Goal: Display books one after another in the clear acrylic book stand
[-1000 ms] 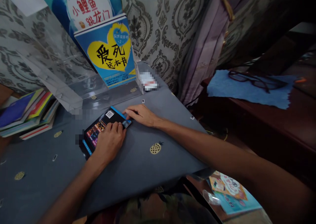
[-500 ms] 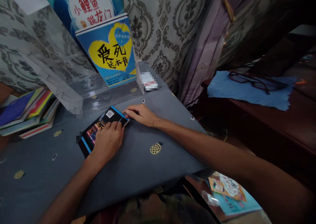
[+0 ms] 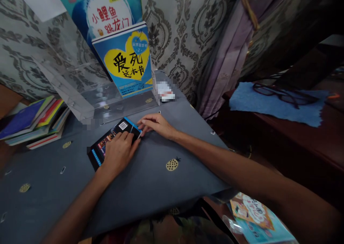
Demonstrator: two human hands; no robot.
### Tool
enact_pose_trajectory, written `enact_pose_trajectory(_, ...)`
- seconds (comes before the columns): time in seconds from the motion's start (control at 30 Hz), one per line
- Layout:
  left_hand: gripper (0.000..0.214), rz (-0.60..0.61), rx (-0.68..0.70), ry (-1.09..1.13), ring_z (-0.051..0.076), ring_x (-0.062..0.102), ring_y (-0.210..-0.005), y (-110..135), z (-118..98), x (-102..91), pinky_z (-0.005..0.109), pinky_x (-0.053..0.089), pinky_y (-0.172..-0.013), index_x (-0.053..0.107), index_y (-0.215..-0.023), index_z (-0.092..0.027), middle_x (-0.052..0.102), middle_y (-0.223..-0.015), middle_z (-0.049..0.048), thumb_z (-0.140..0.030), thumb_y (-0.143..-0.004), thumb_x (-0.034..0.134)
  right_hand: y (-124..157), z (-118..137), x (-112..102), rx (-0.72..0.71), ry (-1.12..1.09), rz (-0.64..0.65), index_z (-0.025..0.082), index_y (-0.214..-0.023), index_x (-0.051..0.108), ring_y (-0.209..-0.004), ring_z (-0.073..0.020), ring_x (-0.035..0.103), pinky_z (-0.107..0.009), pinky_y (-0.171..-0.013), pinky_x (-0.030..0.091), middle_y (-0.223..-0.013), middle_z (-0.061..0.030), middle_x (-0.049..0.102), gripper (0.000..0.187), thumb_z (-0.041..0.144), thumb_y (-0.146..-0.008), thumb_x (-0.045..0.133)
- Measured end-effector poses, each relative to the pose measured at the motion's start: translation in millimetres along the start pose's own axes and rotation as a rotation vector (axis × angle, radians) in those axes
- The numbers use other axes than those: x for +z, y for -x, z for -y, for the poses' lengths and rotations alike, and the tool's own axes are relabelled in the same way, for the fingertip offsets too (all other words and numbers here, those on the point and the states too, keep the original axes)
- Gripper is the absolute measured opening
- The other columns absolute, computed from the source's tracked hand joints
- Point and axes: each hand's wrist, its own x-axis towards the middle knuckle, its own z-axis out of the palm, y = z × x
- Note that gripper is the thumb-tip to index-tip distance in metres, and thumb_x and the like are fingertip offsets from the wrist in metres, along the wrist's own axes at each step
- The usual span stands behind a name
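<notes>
A black book [image 3: 109, 138] with blue strips, small pictures and a white barcode label lies on the grey tablecloth. My left hand [image 3: 120, 149] rests palm-down across its cover, fingers stretched toward the right-hand edge. At that edge is my right hand [image 3: 154, 124], fingers slightly bent and apart, the fingertips beside the book's corner; whether they touch it is hard to make out. Behind the book stands a clear acrylic stand [image 3: 126, 107] holding a blue book with a yellow heart [image 3: 129, 62] and a taller teal book [image 3: 107, 10].
A stack of books [image 3: 37, 120] lies at the left of the table. Glasses [image 3: 285, 93] rest on a blue cloth [image 3: 249, 100] on the dark red furniture at right. More picture books [image 3: 258, 215] lie below the table's edge. A patterned curtain [image 3: 182, 28] hangs behind.
My right hand's fingers have drawn slightly apart at the book's edge. My left hand stays on the cover, its thumb more spread. The whole view has shifted a little.
</notes>
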Motion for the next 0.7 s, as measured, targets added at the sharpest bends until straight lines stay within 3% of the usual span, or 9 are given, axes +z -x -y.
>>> enact_pose_trajectory(0.17,0.031,-0.045,-0.009,0.105,0.025,0.069,-0.090,-0.5,5.8,0.5,0.032,0.046,-0.068,0.072,-0.100,-0.018,0.073,-0.098,0.0074,-0.037,-0.101,0.048,0.0,0.1,1.5,-0.017,-0.041,0.006,0.013,-0.091,0.068,-0.063,-0.0110,0.070,-0.024,-0.066,0.056,-0.083,-0.0043,0.072,0.015,0.027,-0.091,0.061)
enact_pose_trajectory(0.3,0.031,-0.028,0.003,0.155,0.023,0.068,-0.089,-1.0,5.3,-0.6,0.032,0.045,-0.069,0.073,-0.097,-0.020,0.073,-0.098,0.0056,-0.036,-0.101,0.047,0.3,-0.4,1.9,-0.074,0.055,-0.004,0.014,-0.087,0.069,-0.060,-0.0088,0.065,-0.023,-0.064,0.053,-0.081,-0.0025,0.071,0.013,0.023,-0.089,0.061)
enact_pose_trajectory(0.53,0.035,-0.008,-0.021,-0.030,0.025,0.067,-0.091,1.3,-6.8,1.9,0.030,0.040,-0.057,0.071,-0.092,-0.017,0.070,-0.092,0.0080,-0.036,-0.102,0.043,1.7,0.2,2.5,-0.105,0.128,-0.008,0.014,-0.084,0.069,-0.058,-0.0088,0.062,-0.023,-0.063,0.051,-0.075,-0.0012,0.069,0.014,0.019,-0.088,0.057)
enact_pose_trajectory(0.7,0.035,-0.012,-0.006,-0.047,0.025,0.067,-0.093,1.5,-6.7,3.0,0.029,0.042,-0.058,0.071,-0.095,-0.018,0.070,-0.094,0.0078,-0.038,-0.102,0.044,1.8,-0.2,2.4,-0.105,0.147,-0.010,0.014,-0.084,0.069,-0.057,-0.0090,0.062,-0.024,-0.062,0.050,-0.074,-0.0013,0.069,0.014,0.019,-0.088,0.057)
